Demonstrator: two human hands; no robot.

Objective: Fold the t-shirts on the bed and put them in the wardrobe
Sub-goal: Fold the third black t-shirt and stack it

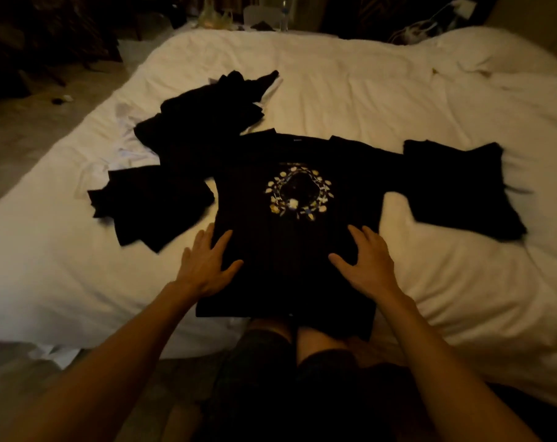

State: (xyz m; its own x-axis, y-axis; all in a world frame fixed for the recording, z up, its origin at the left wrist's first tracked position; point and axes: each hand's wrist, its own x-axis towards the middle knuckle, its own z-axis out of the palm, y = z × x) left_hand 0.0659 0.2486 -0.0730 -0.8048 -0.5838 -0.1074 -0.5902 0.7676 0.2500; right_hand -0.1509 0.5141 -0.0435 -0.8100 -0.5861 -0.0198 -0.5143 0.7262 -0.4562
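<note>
Two flat hands, your left hand [204, 266] and right hand [368, 266], fingers spread, press the black floral-print cotton t-shirt [290, 237] smooth; next, probably fold its sleeves inward.

Both bare arms reach forward, forearms converging from the lower corners; the left hand [207, 266] lies palm down, fingers straight and spread, thumb splayed toward the right hand [368, 264]; the right hand mirrors it, palm down, fingers straight and fanned, thumb pointing in at the left; wrists nearly straight; the hands sit level, apart, gripping nothing.
</note>
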